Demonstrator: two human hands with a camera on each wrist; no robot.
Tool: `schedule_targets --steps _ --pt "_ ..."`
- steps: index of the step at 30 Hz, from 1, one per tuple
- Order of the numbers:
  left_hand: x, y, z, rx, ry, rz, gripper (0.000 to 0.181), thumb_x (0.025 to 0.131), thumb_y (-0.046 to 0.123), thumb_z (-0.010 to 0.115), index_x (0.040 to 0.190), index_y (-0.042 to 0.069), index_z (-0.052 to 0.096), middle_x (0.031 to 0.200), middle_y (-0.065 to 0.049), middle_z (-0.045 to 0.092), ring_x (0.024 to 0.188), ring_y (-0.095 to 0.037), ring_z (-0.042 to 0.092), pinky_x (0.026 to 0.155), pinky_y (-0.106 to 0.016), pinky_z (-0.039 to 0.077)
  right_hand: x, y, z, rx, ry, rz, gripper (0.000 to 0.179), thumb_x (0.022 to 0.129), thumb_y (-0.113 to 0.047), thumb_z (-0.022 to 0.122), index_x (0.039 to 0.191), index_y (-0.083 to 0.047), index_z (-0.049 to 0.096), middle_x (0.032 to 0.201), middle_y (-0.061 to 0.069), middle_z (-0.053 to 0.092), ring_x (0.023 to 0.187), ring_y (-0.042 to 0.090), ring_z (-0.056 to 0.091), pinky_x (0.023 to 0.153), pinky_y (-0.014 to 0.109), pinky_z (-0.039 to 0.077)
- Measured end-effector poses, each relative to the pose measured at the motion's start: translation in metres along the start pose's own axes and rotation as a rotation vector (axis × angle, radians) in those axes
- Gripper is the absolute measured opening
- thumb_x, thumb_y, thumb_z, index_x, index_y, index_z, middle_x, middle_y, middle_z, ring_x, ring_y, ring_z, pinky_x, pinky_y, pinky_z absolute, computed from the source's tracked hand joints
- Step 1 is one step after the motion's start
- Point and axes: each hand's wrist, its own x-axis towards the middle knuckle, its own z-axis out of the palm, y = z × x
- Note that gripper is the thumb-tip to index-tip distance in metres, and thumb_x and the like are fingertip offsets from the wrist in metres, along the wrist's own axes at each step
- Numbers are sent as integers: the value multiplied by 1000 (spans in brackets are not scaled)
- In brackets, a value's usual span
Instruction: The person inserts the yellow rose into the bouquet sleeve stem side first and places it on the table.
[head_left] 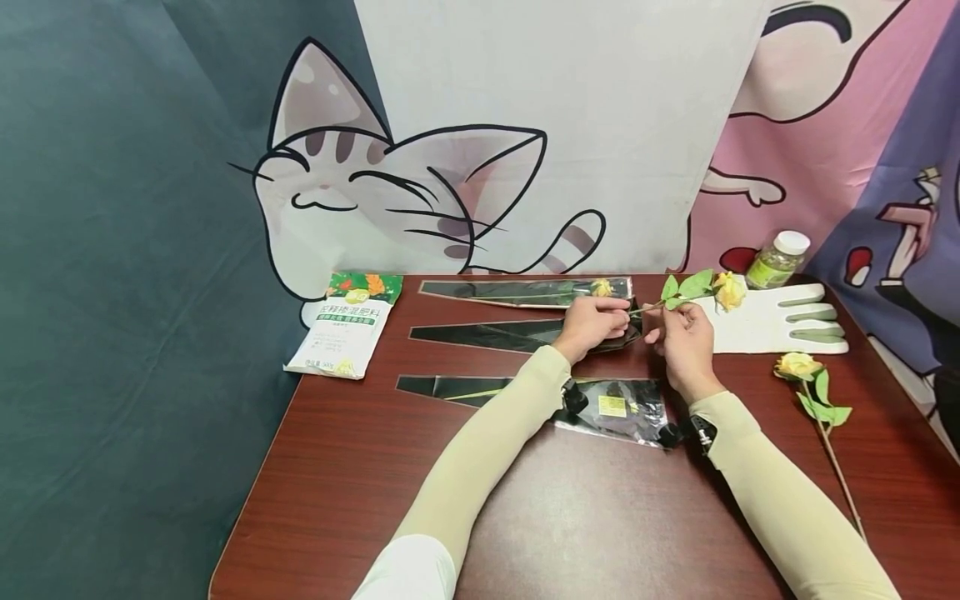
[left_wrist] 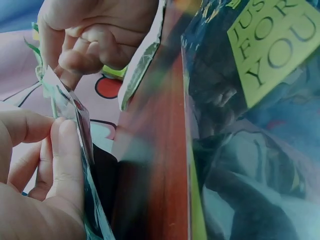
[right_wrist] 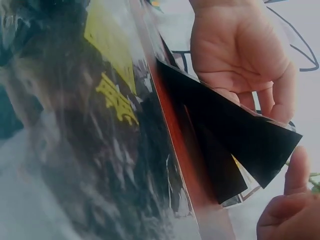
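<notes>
We find the left hand (head_left: pixel 591 325) pinching the open end of the middle sleeve (head_left: pixel 480 335), a black-backed wrapper, between thumb and fingers. The right hand (head_left: pixel 686 343) has its thumb and fingers closed on the stem of a yellow rose (head_left: pixel 729 292). The rose lies across the gap between the hands—bloom to the right, over a white glove (head_left: pixel 776 321), stem toward the sleeve's mouth. We cannot tell how far the stem enters.

Beyond the left hand lies the upper sleeve (head_left: pixel 525 292), containing a yellow bloom; nearer us, the lower sleeve (head_left: pixel 611 425) bears a yellow label (left_wrist: pixel 274 45). A second rose (head_left: pixel 798 367) rests on the table (head_left: pixel 600 533) at right. We note a white-lidded jar (head_left: pixel 777 261) behind the glove and a fertiliser bag (head_left: pixel 345 327) at the left edge.
</notes>
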Motion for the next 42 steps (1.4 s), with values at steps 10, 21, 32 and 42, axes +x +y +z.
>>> schedule_targets --steps 10,21,32,42 --pt "1 1 -4 -3 4 -15 18 94 -2 76 109 4 84 86 -5 81 67 -8 74 69 -25 67 2 -4 -1 128 149 -65 13 104 -16 68 104 -9 57 82 0 76 42 9 60 36 21 45" --pt "0 4 0 -4 6 0 20 94 -3 76 111 3 83 88 -7 82 66 -7 72 68 -25 66 -1 0 0 98 163 -55 13 102 -10 69 103 -9 56 76 -1 77 39 8 56 35 19 41" --pt "-1 6 3 25 6 1 21 94 -1 77 113 5 83 87 -3 81 67 -6 73 69 -25 67 -3 5 1 56 141 -7 12 103 -12 69 109 -9 58 78 -2 78 39 7 54 34 18 41" --pt "-3 7 5 50 -10 7 22 95 0 76 116 6 82 95 -9 83 70 -8 75 70 -24 66 -2 8 1 -48 118 39 13 105 -17 67 107 -12 55 74 -12 77 38 3 51 35 16 40"
